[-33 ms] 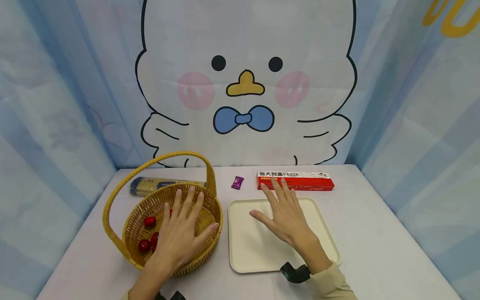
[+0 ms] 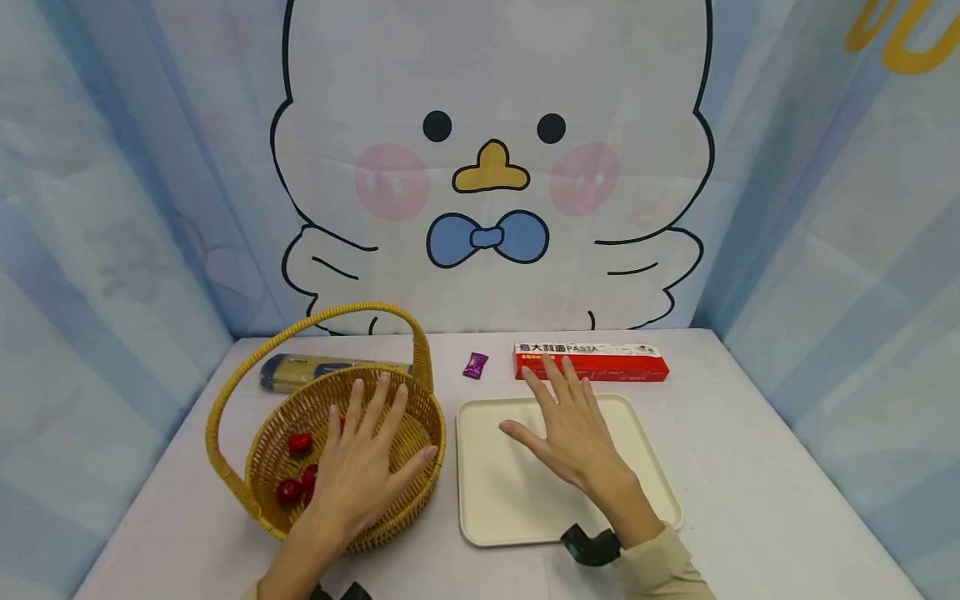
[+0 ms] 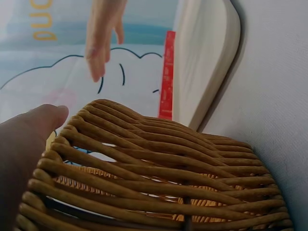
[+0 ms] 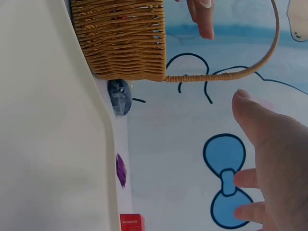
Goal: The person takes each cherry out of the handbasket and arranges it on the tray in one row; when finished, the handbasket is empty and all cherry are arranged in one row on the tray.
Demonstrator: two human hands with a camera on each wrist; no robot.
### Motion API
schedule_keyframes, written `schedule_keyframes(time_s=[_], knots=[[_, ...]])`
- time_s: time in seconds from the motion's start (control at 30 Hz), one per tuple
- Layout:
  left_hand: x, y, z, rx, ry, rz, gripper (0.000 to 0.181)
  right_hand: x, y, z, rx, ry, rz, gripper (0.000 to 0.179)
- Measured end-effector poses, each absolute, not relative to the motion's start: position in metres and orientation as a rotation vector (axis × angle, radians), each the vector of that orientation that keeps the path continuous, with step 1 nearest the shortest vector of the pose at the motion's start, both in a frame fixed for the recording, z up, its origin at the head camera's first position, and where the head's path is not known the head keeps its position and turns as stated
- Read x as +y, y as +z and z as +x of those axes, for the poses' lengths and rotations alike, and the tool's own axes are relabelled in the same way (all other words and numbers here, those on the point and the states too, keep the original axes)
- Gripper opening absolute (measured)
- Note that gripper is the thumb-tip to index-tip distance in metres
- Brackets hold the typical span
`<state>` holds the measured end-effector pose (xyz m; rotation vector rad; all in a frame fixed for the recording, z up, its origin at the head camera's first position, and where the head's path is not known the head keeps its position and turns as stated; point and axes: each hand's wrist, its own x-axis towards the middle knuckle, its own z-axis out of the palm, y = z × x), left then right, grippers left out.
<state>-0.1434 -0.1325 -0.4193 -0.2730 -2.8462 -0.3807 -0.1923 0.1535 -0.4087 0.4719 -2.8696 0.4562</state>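
Observation:
My left hand (image 2: 363,467) is spread flat over the wicker basket (image 2: 408,510), fingers straight and holding nothing. Inside the basket lie several small, shiny, round red fruits (image 2: 300,443), some partly covered by that hand. In the left wrist view its thumb (image 3: 45,118) shows beside the woven basket wall (image 3: 159,168). My right hand (image 2: 577,433) hovers above the cream tray (image 2: 495,475) with its fingers spread and nothing in its grasp. Its fingertips overlap the red-and-white pasta box (image 2: 615,367) in the head view. The right wrist view shows this hand (image 4: 284,159) apart from the tray.
A purple wrapped candy (image 2: 475,365) lies between the basket and the pasta box. Behind the basket, partly hidden, is a long yellowish pack with a dark end (image 2: 288,372). The basket's tall arched handle (image 2: 225,400) rises at the left. Printed curtains surround the white table (image 2: 750,500).

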Motion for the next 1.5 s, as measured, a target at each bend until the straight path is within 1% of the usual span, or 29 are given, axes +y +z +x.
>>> schedule_keyframes(time_s=[0.37, 0.67, 0.97, 1.27, 1.5], knots=[[-0.133, -0.413, -0.150, -2.835, -0.348, -0.280, 0.088, 0.153, -0.402, -0.200, -2.867, 0.449, 0.465, 0.087], [-0.135, -0.411, -0.148, -2.849, -0.357, -0.274, 0.089, 0.153, -0.403, -0.198, -2.892, 0.452, 0.468, 0.087], [-0.140, -0.403, -0.135, -2.847, -0.358, -0.280, 0.089, 0.150, -0.399, -0.198, -2.869, 0.476, 0.508, 0.087], [-0.150, -0.396, -0.119, -2.806, -0.389, -0.247, 0.088, 0.140, -0.392, -0.201, -2.840, 0.503, 0.625, 0.086], [-0.155, -0.396, -0.107, -2.767, -0.436, -0.208, 0.086, 0.128, -0.383, -0.204, -2.766, 0.534, 0.706, 0.081]])
